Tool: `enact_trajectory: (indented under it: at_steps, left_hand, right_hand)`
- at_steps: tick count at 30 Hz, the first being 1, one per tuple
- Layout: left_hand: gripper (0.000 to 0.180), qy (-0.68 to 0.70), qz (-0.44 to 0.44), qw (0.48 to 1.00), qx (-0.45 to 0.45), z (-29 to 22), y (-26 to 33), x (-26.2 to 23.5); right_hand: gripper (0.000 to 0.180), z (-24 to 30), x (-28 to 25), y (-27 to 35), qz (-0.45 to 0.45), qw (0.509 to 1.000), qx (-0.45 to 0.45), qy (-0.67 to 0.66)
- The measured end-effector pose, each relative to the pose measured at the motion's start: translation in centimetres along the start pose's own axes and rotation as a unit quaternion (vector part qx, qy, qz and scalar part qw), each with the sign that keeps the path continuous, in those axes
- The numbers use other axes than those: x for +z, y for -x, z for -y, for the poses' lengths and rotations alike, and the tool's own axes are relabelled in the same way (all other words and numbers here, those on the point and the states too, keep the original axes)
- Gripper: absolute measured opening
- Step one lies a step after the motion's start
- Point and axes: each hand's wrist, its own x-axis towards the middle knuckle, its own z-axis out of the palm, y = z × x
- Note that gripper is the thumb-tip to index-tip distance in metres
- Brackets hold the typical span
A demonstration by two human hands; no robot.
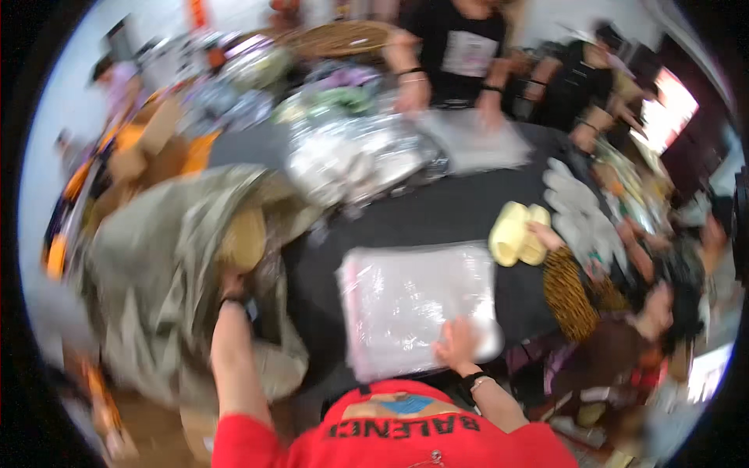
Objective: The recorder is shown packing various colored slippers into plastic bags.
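My left hand (234,282) reaches into the mouth of a large grey-green sack (156,249) at the left. It is closed on the lower end of a yellow slipper (245,238), which stands upright inside the opening. My right hand (459,343) rests with fingers apart on the lower right part of a stack of clear plastic bags (413,304), somewhat blurred. Just beyond the stack's right side, another person's hand (546,235) in a leopard-print sleeve touches a pair of pale yellow slippers (519,234).
Across the black table (406,214), a person in a black shirt (476,47) handles more clear bags (476,140). A heap of bagged goods (351,156) lies at the far middle, and grey slippers (581,210) at the right. Cardboard boxes (152,132) stand behind the sack.
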Motion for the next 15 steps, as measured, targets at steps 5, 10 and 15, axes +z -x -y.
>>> enact_trajectory:
  at_steps: [5, 10, 15]
  left_hand:
    - [0.048, 0.247, 0.027, 0.967, -0.047, -0.5, -4.0, -2.1]
    - [0.047, 0.207, -0.028, 0.978, -0.008, 1.0, -8.7, -0.7]
    - [0.047, 0.161, -0.051, 0.986, 0.019, 0.6, -9.6, -0.1]
  right_hand:
    - [0.072, 1.4, -2.9, -1.0, 0.153, 0.988, 0.031, -0.001]
    - [0.071, 1.0, -3.9, -1.2, 0.201, 0.978, 0.050, -0.004]
    - [0.071, 1.1, -2.5, -1.0, 0.186, 0.981, 0.049, -0.020]
